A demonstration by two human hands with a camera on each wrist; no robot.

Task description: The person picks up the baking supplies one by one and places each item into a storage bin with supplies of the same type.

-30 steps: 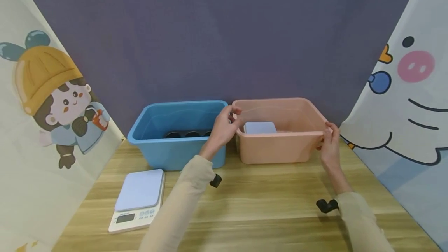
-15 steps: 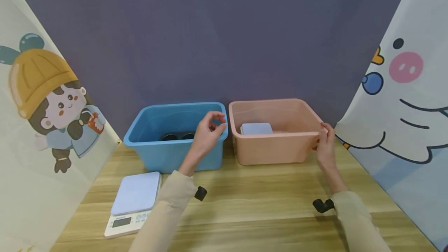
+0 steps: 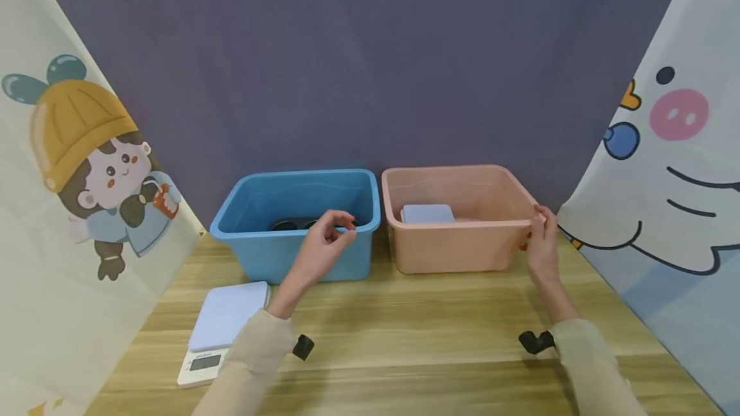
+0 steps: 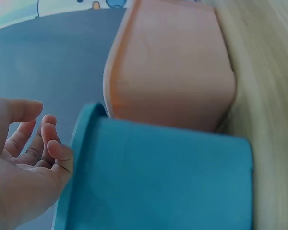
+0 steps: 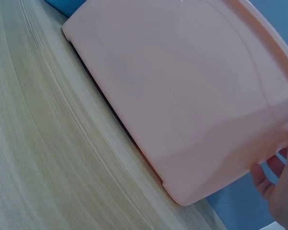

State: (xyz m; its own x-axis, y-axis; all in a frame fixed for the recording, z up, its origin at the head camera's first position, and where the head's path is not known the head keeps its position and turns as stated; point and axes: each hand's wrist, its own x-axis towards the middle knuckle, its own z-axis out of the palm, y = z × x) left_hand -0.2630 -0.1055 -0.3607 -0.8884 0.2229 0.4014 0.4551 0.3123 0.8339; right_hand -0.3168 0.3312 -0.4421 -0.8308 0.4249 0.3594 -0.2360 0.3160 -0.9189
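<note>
My left hand (image 3: 334, 228) hovers in front of the blue bin (image 3: 260, 260), at its front rim, fingers loosely curled and holding nothing; the left wrist view shows the same hand (image 4: 29, 158) beside the blue bin (image 4: 173, 177). My right hand (image 3: 539, 226) grips the right front corner of the pink bin (image 3: 457, 249), thumb on the rim. In the right wrist view its fingers (image 5: 271, 175) show at the edge of the pink bin (image 5: 182, 96). A light-blue scale (image 3: 428, 213) lies inside the pink bin. Dark round items (image 3: 284, 225) sit in the blue bin.
Both bins stand side by side at the back of the wooden table (image 3: 433, 332), against a purple backdrop. A second scale (image 3: 228, 316) with a display lies at the front left. Cartoon-printed curtains (image 3: 665, 178) close in both sides.
My left hand has let go of the pink bin's left corner and moved left and down to the blue bin's front. The right hand has stayed on the pink bin.
</note>
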